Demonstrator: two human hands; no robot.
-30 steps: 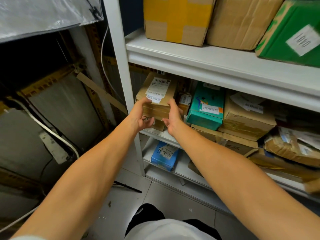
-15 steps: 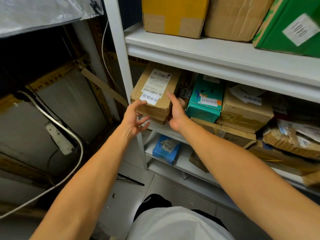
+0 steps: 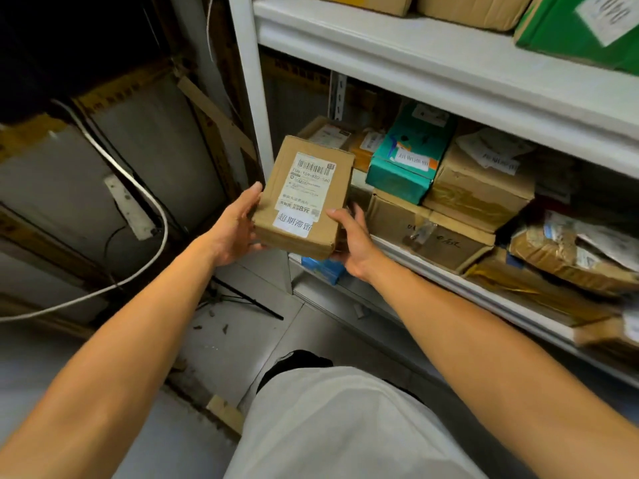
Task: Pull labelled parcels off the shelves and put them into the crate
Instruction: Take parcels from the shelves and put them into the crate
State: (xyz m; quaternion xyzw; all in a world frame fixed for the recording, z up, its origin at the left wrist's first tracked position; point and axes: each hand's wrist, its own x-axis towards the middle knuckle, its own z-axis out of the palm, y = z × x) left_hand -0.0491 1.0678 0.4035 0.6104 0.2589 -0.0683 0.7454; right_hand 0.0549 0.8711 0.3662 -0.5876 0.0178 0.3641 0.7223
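Right now my left hand (image 3: 235, 229) and my right hand (image 3: 352, 240) grip one small brown box (image 3: 304, 198) between them, in the air in front of the white shelf unit (image 3: 432, 67) and clear of its boards. My left palm presses the box's left side with the thumb lying up along the edge. My right hand cups the near right corner from below, thumb on the top face. The box is tilted with its top face toward me, and that face carries a white shipping label (image 3: 307, 183) with a barcode, plus a smaller white sticker (image 3: 294, 224) with printed characters near the front edge.

Just behind the box, on the middle shelf, lie more brown parcels with labels, partly hidden by the one I hold. To their right a teal box (image 3: 408, 160) sits tilted on top of a brown carton (image 3: 428, 233). Another taped carton (image 3: 480, 188) leans against the teal one. Further right is a crumpled brown package (image 3: 570, 261) wrapped in clear tape. Below my right hand, a blue parcel (image 3: 321, 267) shows on the lower shelf. On the top shelf, at the right corner, stands a green box (image 3: 567, 32) with a white tag.

To my left a white cable (image 3: 138, 188) loops across grey panels edged with brown tape. A grey tiled floor (image 3: 242, 340) lies beneath my arms.
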